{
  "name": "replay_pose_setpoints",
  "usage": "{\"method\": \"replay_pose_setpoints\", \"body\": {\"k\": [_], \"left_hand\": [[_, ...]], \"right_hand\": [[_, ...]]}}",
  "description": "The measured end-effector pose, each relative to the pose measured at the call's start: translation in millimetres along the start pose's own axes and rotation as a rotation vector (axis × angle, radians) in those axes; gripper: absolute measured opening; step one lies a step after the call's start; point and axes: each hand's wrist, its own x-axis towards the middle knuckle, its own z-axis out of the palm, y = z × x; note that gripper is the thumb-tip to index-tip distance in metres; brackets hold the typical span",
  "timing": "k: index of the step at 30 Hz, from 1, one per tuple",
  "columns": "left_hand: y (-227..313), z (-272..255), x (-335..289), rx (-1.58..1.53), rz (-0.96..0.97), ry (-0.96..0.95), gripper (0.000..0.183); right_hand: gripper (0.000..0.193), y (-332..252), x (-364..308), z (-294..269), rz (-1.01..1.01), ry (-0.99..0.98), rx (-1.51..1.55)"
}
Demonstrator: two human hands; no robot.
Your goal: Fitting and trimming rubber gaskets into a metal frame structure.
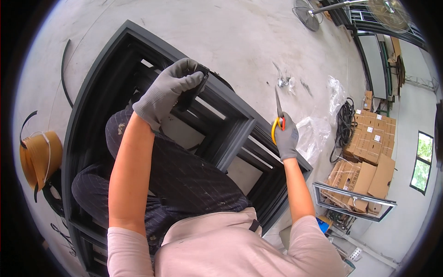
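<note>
Grey knit gloves cover both of my hands. My left hand (pixel 167 90) is closed on a black strip (pixel 188 99) at the edge of a large dark grey metal frame (pixel 237 144). The strip hangs down below my fingers, and the fingers hide part of it. Out to the right, my right hand (pixel 289 140) holds a pair of scissors (pixel 278 105) by its yellow and orange handles. The blades point away from me, over the floor just beyond the frame. My legs are bent within the frame's opening.
A straw hat (pixel 41 157) lies at the left, near a loose black strip (pixel 66 76). Clear plastic wrap (pixel 314 135), a coiled black hose (pixel 344 123) and stacked cardboard boxes (pixel 373 134) are at the right. A fan (pixel 306 16) stands at the far right.
</note>
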Motion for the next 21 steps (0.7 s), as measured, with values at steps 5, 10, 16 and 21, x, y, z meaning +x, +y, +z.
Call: {"method": "replay_pose_setpoints", "body": {"k": [5, 10, 16, 21], "left_hand": [[-7.9, 17.1, 1.9, 0.317, -0.08, 0.032, 0.028], [-16.9, 16.8, 0.9, 0.275, -0.077, 0.041, 0.027], [-21.7, 1.5, -12.8, 0.294, -0.055, 0.044, 0.019], [-33.5, -18.4, -20.9, 0.284, -0.071, 0.091, 0.019]], "right_hand": [[0.036, 60.7, -28.9, -7.5, -0.283, 0.041, -0.29], [0.031, 142.7, -46.1, 21.7, 0.689, -0.001, 0.183], [0.029, 205.5, -99.9, -23.7, 0.673, -0.155, -0.502], [0.023, 290.4, -146.1, -46.0, 0.74, -0.34, -0.772]]}}
